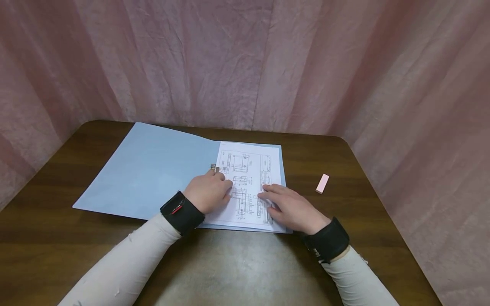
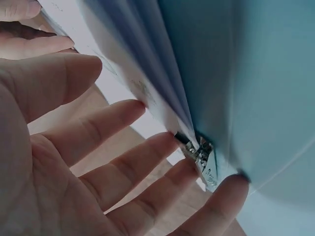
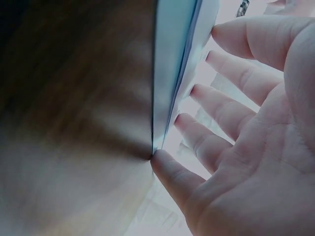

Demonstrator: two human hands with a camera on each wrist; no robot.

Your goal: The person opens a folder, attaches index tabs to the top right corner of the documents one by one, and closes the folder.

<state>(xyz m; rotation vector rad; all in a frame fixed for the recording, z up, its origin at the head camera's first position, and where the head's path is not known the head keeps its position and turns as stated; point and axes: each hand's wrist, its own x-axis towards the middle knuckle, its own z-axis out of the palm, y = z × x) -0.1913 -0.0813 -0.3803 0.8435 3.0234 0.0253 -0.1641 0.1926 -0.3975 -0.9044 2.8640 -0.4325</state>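
A light blue folder [image 1: 153, 170] lies spread on the table. Sheets of paper with printed technical drawings [image 1: 250, 165] rest on its right side. Near the fold, a small metal clip [image 2: 203, 153] sits at the paper's edge. My left hand [image 1: 208, 193] is over this edge, its extended fingers touching the clip and the paper beside it. Spread across the lower right of the sheets is my right hand [image 1: 292, 206]. Its fingertips [image 3: 194, 91] touch the paper, and the little finger reaches the folder's edge in the right wrist view.
A small pink block [image 1: 322, 183] lies on the brown wooden table [image 1: 321, 157], to the right of the folder. Pink curtains [image 1: 245, 63] hang behind the table and along its right side.
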